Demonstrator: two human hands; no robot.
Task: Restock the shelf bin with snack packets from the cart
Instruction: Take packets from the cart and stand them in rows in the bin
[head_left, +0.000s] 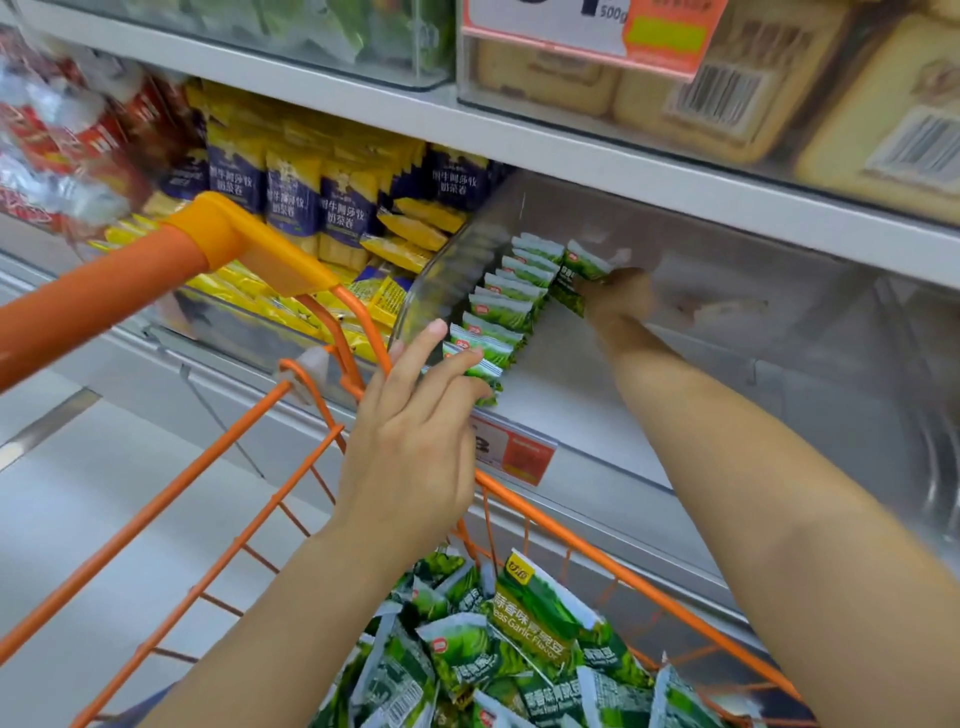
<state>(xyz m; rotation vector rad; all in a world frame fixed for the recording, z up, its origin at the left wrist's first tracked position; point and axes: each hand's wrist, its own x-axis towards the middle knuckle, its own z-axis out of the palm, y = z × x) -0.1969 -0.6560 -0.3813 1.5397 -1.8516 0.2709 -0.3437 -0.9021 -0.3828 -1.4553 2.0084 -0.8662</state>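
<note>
Green snack packets (498, 317) stand rowed in the clear bin (436, 291).

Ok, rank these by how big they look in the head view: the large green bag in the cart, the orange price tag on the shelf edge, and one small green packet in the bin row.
1. Large green bag.
2. Price tag.
3. Small packet.
The bag lies nearer the camera, so its lead is partly nearness.

A white store shelf (587, 410) is carrying a clear bin (779, 291), where a row of green snack packets (506, 306) is standing on edge between the two hands. Left of that grip, yellow-and-blue packets (322, 208) are crowding the neighbouring bin, with an orange price tag (519, 457) hanging below.
</note>
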